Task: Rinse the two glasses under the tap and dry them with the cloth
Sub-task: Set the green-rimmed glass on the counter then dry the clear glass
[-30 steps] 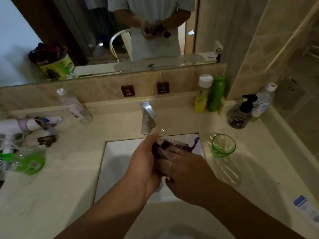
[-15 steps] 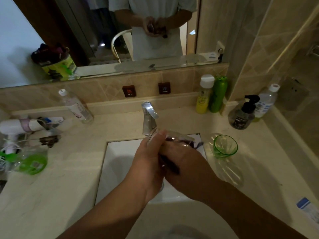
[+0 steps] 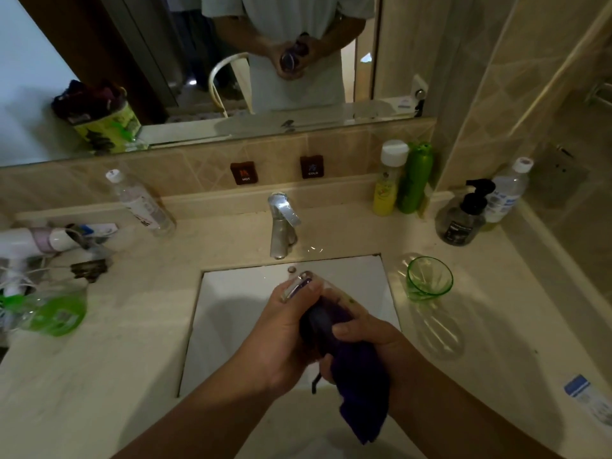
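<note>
Clear glass [image 3: 306,286], apparently cloth-stuffed [image 3: 351,359]

Both forearms reaching up from the bottom edge of the frame, converging just below centre. Left hand [image 3: 281,329] curled round a clear glass [image 3: 308,286], fingertips showing at its upper end (thumb hidden from view). Right hand [image 3: 361,342] just right of it, touching it, fingers closed on a dark purple cloth [image 3: 357,385], thumb lying across the top of the fabric.
</note>
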